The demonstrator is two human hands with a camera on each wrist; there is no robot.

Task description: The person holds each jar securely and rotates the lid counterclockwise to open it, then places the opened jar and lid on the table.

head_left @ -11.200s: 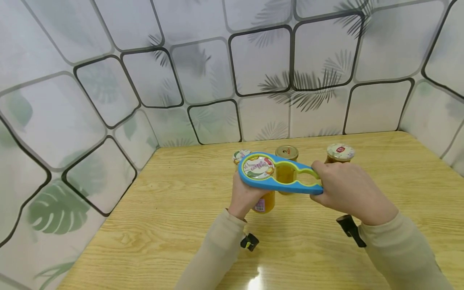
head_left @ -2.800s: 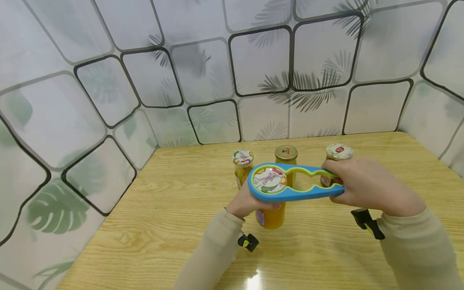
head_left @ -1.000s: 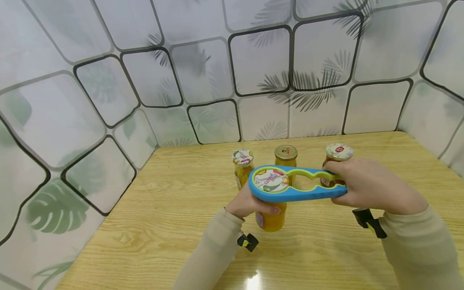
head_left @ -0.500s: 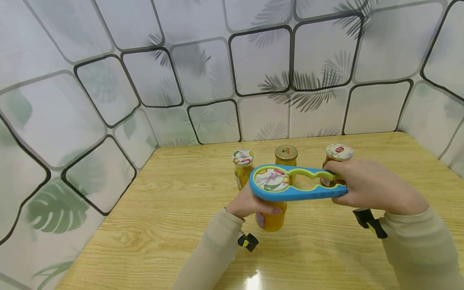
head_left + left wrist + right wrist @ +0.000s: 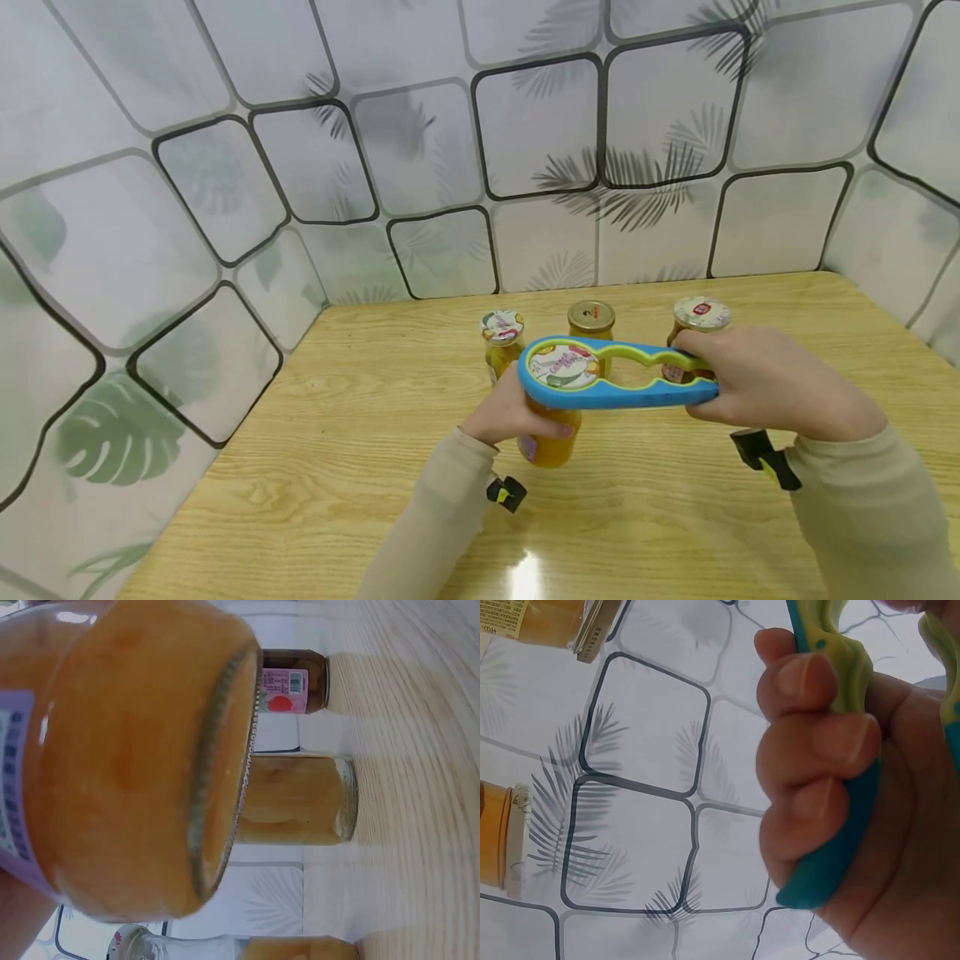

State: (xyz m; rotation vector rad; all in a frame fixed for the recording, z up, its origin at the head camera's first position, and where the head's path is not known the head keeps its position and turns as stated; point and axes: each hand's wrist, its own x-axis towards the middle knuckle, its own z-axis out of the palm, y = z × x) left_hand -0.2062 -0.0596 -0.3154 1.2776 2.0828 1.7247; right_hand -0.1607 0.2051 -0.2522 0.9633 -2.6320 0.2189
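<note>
Left hand (image 5: 510, 412) grips the jar (image 5: 553, 450), right hand (image 5: 780, 387) the opener (image 5: 622, 397). The jar looks heavy, slippery, breakable: hug its middle.

Left forearm (image 5: 431, 525), pale beige sleeve (image 5: 453, 475) down to the wrist (image 5: 475, 432), comes up from the bottom edge leaning right. Left hand (image 5: 513, 412) bare, in a gripping pose, thumb (image 5: 552, 428) laid across the near side, pointing right; its other fingers mostly hidden in head view. Left wrist view gets only a dark sliver of it, lower left. Right forearm (image 5: 870, 508), same sleeve, enters lower right, slants up-left. Right hand (image 5: 772, 380) bare, clenched in a grip, sits slightly higher in head view, well apart from the left. Right wrist view: fingers (image 5: 821, 746) stacked, bent hard, tips toward palm (image 5: 915, 832).
</note>
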